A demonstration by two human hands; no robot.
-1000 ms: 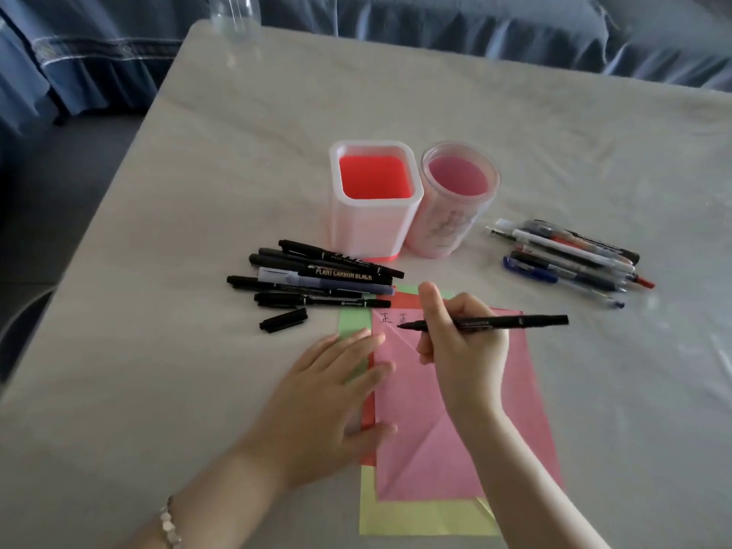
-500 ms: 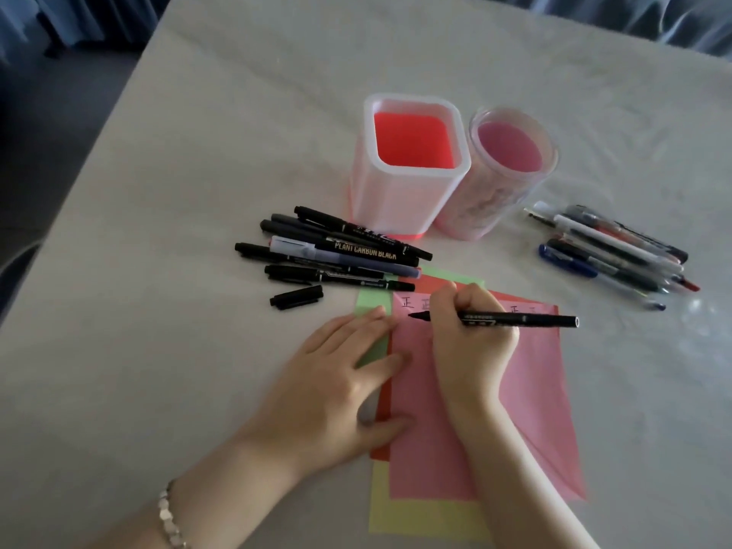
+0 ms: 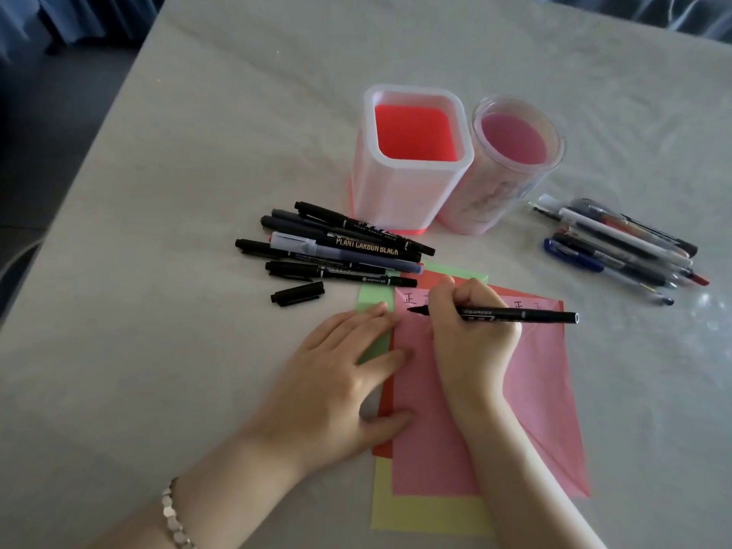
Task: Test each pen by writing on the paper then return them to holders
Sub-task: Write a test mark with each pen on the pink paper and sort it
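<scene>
My right hand (image 3: 471, 330) grips an uncapped black pen (image 3: 519, 314), its tip at the top of the pink paper (image 3: 530, 374) beside several written characters. My left hand (image 3: 336, 382) lies flat with straight fingers on the left edge of the stacked coloured sheets. The pen's black cap (image 3: 298, 293) lies on the table left of the paper. A square holder (image 3: 408, 168) with a red inside and a round clear holder (image 3: 511, 164) stand behind the paper, with no pens in them.
Several dark pens (image 3: 336, 247) lie in a pile left of the square holder. Another bunch of pens (image 3: 622, 247) lies at the right. A pale cloth covers the table (image 3: 158, 271); its left edge drops to a dark floor.
The camera has moved closer and tilted down. My right hand has shifted the pen slightly on the pink paper. My left hand keeps pressing the sheets.
</scene>
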